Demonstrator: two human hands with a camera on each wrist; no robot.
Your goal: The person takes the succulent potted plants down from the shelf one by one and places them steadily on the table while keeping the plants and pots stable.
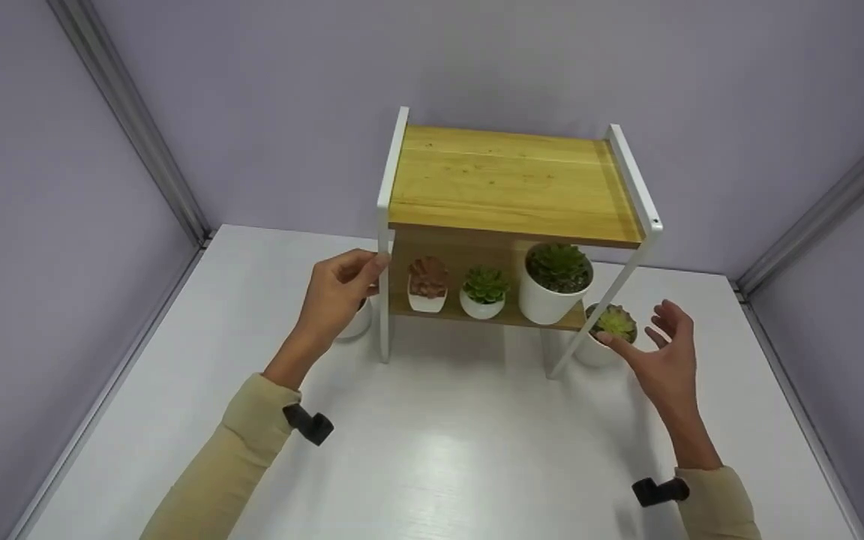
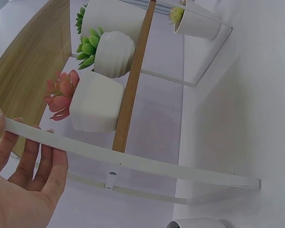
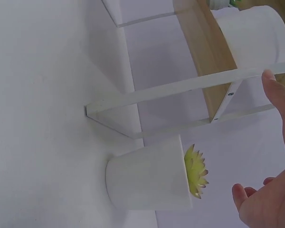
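Observation:
A two-tier plant shelf (image 1: 514, 184) has wooden boards and white side frames. My left hand (image 1: 334, 292) pinches its left front post (image 2: 80, 146), thumb on one side and fingertips on the other. Spread and relaxed, my right hand (image 1: 668, 360) is beside the right front post (image 3: 180, 86), and its thumb tip overlaps that post in the right wrist view. On the lower board sit a reddish succulent (image 1: 427, 285), a small green succulent (image 1: 484, 291) and a larger potted green succulent (image 1: 554, 283). Near the right hand, a yellow-green succulent (image 3: 196, 172) stands in a white pot on the table.
Another white pot (image 1: 355, 322) stands on the white table (image 1: 432, 442) left of the shelf, partly hidden by the left hand. Pale walls (image 1: 267, 90) with metal corner profiles (image 1: 136, 112) enclose the table at the back and sides.

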